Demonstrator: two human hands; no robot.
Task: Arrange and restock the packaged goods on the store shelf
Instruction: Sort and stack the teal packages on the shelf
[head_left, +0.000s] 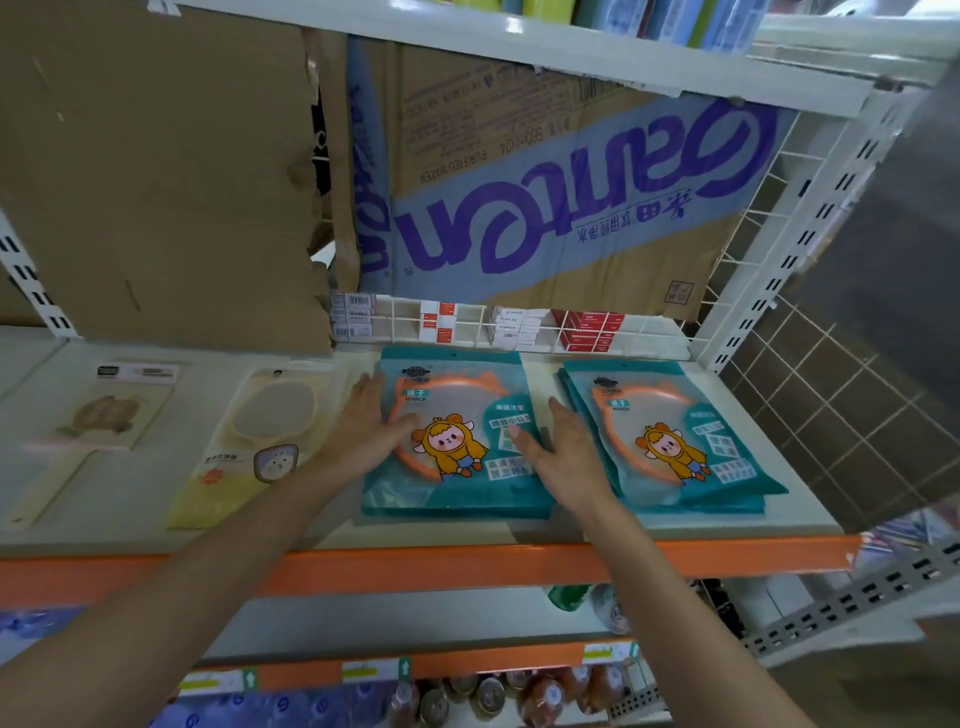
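Teal pack stack (453, 382) reads "MIRROR"; cardboard (571, 208) behind reads "Ganten", "PURIFIED WATER". Left hand (370, 421) and right hand (561, 451) lie flat, fingers straight, touching the stack's 2 sides.

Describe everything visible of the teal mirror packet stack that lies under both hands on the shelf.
The teal packet stack is several flat, glossy plastic bags lying face up on the pale shelf board. The top bag has a clear window showing an orange-rimmed mirror with ear shapes, a cartoon figure in yellow and the word MIRROR. The left hand rests flat on its left side and the right hand on its right edge, fingers straight. A second similar stack lies to its right.
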